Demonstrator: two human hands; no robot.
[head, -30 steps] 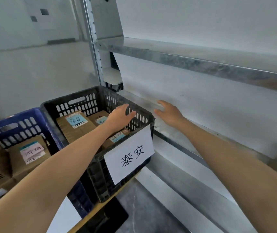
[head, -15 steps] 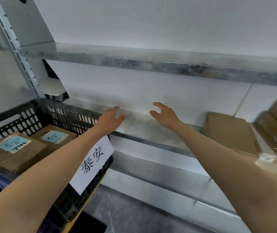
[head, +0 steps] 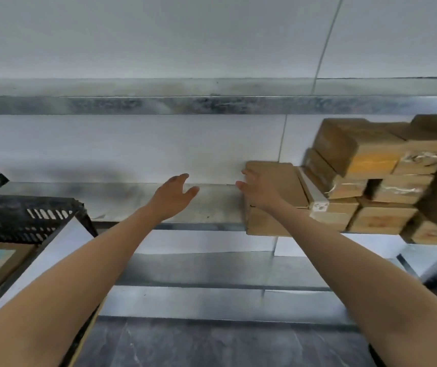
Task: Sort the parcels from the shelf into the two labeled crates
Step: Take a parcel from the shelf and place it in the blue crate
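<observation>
Over the shelf (head: 212, 205), left hand (head: 171, 196) and right hand (head: 258, 190) hover, each grip spread, empty; the flat cardboard parcel (head: 286, 181) looks stiff and light: clasp its opposite edges.

Steel shelf (head: 138, 197) against white wall (head: 159, 35), grey floor (head: 212, 345)

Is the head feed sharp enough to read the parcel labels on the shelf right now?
Head view: no, the stacked parcels at right are motion-smeared, labels unreadable; the left hand and right hand are sharper; the wide lens bends the wall seam; light is soft and even.
</observation>
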